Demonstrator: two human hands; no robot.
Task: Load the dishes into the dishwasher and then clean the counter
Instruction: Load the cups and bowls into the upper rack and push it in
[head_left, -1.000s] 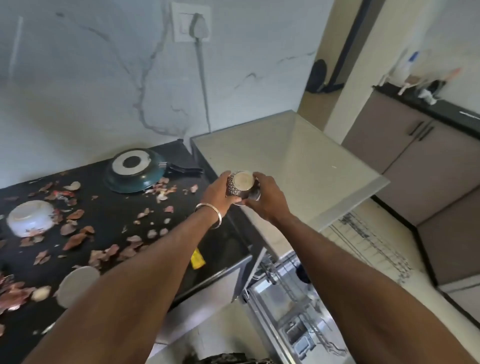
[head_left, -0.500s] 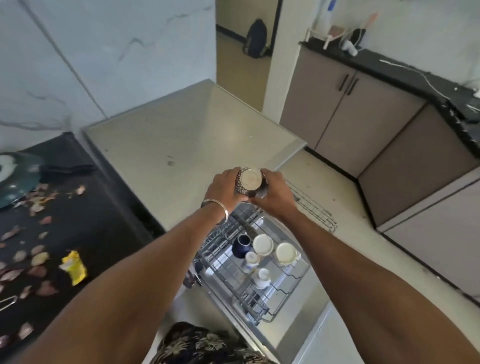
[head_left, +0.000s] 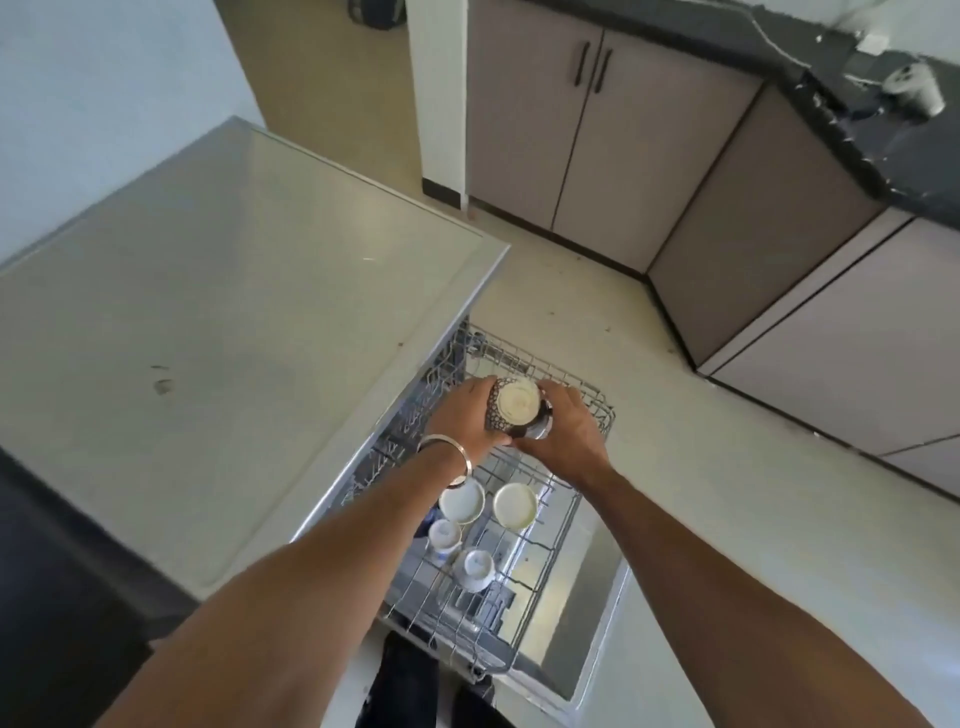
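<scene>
A dark patterned cup (head_left: 516, 405) with a cream base is held upside down between both hands over the pulled-out wire rack (head_left: 566, 379) of the dishwasher. My left hand (head_left: 462, 413) grips its left side and my right hand (head_left: 569, 434) grips its right side. Below my wrists, the rack holds two upturned cream bowls (head_left: 514, 505) and two small white cups (head_left: 475, 567), all upside down. A steel bangle sits on my left wrist.
The grey dishwasher top (head_left: 218, 322) spreads out to the left, its edge beside the rack. The open dishwasher door (head_left: 597, 644) lies under the rack. Beige cabinets (head_left: 597, 135) and a black counter (head_left: 852, 119) line the far right; pale floor lies between.
My view has swung right and down, from the littered black counter to the dishwasher rack. Both hands have carried the cup out over the rack and lower toward it.
</scene>
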